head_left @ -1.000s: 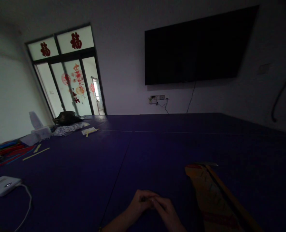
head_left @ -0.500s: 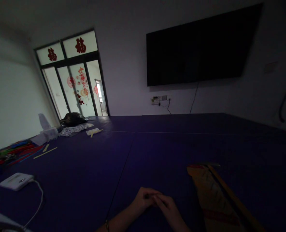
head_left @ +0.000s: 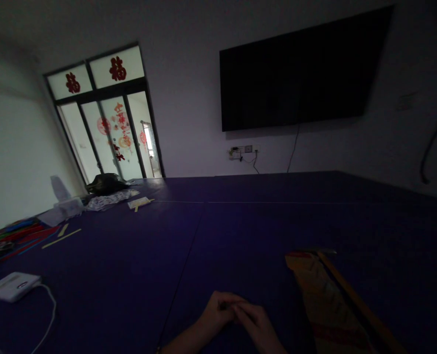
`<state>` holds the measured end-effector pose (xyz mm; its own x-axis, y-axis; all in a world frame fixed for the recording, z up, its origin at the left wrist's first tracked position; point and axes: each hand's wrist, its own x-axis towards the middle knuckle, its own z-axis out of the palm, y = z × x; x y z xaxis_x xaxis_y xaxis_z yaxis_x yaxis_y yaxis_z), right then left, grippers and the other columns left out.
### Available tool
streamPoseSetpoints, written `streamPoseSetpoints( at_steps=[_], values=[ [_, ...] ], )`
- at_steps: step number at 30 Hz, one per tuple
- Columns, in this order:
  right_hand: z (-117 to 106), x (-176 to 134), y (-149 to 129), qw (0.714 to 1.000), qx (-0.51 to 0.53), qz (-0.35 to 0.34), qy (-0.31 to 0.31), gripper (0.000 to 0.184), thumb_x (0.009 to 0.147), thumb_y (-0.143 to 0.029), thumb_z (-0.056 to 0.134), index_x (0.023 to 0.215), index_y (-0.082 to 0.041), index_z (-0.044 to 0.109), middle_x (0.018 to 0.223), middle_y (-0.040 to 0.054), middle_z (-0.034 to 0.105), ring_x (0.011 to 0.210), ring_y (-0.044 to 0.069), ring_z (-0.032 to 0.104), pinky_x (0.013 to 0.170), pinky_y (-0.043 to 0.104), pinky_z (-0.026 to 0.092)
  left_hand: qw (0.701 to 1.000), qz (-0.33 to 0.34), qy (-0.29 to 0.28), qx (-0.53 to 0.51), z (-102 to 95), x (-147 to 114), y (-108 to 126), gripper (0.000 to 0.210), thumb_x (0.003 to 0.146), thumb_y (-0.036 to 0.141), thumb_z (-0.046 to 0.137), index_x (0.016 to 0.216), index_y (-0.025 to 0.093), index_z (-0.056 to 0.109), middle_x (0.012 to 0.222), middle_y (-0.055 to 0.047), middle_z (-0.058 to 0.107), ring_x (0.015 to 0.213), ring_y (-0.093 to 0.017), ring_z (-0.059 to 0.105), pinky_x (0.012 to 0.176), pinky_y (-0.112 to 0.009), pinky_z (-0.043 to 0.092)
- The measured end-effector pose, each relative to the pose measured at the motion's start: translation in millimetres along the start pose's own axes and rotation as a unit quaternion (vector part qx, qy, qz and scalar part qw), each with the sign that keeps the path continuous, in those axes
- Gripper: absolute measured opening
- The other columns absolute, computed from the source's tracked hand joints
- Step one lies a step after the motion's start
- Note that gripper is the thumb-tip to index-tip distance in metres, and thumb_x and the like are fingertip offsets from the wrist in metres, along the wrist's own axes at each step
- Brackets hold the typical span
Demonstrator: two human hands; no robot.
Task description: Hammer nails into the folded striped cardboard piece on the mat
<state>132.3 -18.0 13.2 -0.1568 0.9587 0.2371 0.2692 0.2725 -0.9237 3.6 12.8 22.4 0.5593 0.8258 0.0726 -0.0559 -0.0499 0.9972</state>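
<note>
My left hand [head_left: 220,310] and my right hand [head_left: 256,322] meet over the purple table [head_left: 240,236] at the bottom middle. Their fingertips press together, and the fingers of both are curled closed. Whether something small sits between them is hidden. To the right of my hands lies a brown, printed paper or card piece [head_left: 320,290] with red bands. Along its right side runs a long wooden stick [head_left: 358,297], with a thin grey metal piece [head_left: 327,251] at its far end.
At left lies a white box-like device [head_left: 14,286] with a white cable [head_left: 52,309]. Beyond are coloured strips [head_left: 26,236], yellow strips [head_left: 61,238], a clear plastic container [head_left: 69,207], a black bag [head_left: 108,183] and a small white packet [head_left: 139,202]. A television [head_left: 299,73] hangs ahead.
The view has shifted slightly, so things at the left sit further left and the white device lower. My hands stay together in nearly the same pose.
</note>
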Motion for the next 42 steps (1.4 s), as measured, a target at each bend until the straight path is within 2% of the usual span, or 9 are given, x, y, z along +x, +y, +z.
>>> streamPoseSetpoints(
  at_steps=[4, 14, 20, 24, 30, 36, 42],
  values=[
    [-0.1, -0.5, 1.3, 1.0, -0.006, -0.008, -0.01, 0.054, 0.076, -0.059, 0.036, 0.061, -0.016, 0.067, 0.061, 0.005, 0.063, 0.062, 0.019, 0.056, 0.058, 0.028, 0.044, 1.0, 0.021, -0.002, -0.006, -0.9, 1.0, -6.5, 0.044, 0.057, 0.048, 0.064, 0.081, 0.011, 0.069, 0.067, -0.006, 0.06, 0.055, -0.011, 0.046, 0.055, -0.023, 0.036],
    [2.1, -5.2, 0.8, 0.999, -0.008, 0.028, 0.016, 0.061, 0.07, -0.068, 0.033, 0.061, -0.018, 0.069, 0.061, 0.007, 0.065, 0.063, 0.021, 0.058, 0.059, 0.028, 0.045, 1.0, 0.003, 0.0, -0.021, -0.2, -0.7, -5.3, 0.042, 0.056, 0.045, 0.065, 0.081, 0.011, 0.069, 0.067, -0.005, 0.062, 0.057, -0.012, 0.049, 0.056, -0.022, 0.036],
    [2.6, -6.0, 11.4, 0.999, -0.005, 0.043, 0.01, 0.059, 0.071, -0.066, 0.036, 0.07, -0.018, 0.07, 0.071, 0.0082, 0.068, 0.072, 0.023, 0.059, 0.068, 0.031, 0.046, 1.0, -0.013, 0.0, -0.004, 0.4, -3.3, 2.3, 0.038, 0.057, 0.041, 0.065, 0.082, 0.013, 0.069, 0.07, -0.005, 0.063, 0.061, -0.014, 0.051, 0.058, -0.024, 0.037],
    [3.7, -6.4, 15.0, 0.998, -0.01, 0.058, 0.028, 0.058, 0.068, -0.066, 0.04, 0.08, -0.018, 0.07, 0.083, 0.0095, 0.068, 0.081, 0.025, 0.059, 0.074, 0.034, 0.045, 1.0, -0.011, 0.008, 0.013, 0.4, -5.0, 5.2, 0.036, 0.057, 0.039, 0.064, 0.082, 0.013, 0.069, 0.072, -0.006, 0.064, 0.066, -0.016, 0.053, 0.063, -0.026, 0.039],
    [3.7, -7.1, 6.3, 0.998, -0.003, 0.054, 0.041, 0.058, 0.068, -0.066, 0.04, 0.075, -0.017, 0.07, 0.077, 0.0096, 0.069, 0.077, 0.025, 0.06, 0.072, 0.035, 0.046, 1.0, 0.006, 0.003, 0.027, -0.7, -2.7, 2.8, 0.04, 0.058, 0.043, 0.062, 0.081, 0.011, 0.069, 0.07, -0.007, 0.065, 0.067, -0.017, 0.054, 0.066, -0.027, 0.039],
    [1.4, -5.4, 2.5, 1.0, 0.007, 0.023, 0.016, 0.056, 0.072, -0.064, 0.038, 0.072, -0.017, 0.07, 0.072, 0.0078, 0.068, 0.07, 0.022, 0.06, 0.066, 0.03, 0.046, 0.999, 0.003, 0.014, 0.031, -0.4, -1.3, -1.0, 0.044, 0.056, 0.048, 0.062, 0.081, 0.012, 0.069, 0.069, -0.006, 0.064, 0.062, -0.015, 0.052, 0.059, -0.025, 0.038],
    [1.0, -4.8, 4.4, 1.0, -0.005, 0.017, 0.008, 0.055, 0.074, -0.061, 0.036, 0.067, -0.018, 0.069, 0.065, 0.0066, 0.067, 0.066, 0.021, 0.059, 0.062, 0.028, 0.046, 0.999, 0.006, 0.016, 0.034, 0.0, -0.7, -3.2, 0.045, 0.058, 0.048, 0.061, 0.083, 0.011, 0.068, 0.067, -0.006, 0.062, 0.063, -0.016, 0.052, 0.062, -0.026, 0.039]
  ],
)
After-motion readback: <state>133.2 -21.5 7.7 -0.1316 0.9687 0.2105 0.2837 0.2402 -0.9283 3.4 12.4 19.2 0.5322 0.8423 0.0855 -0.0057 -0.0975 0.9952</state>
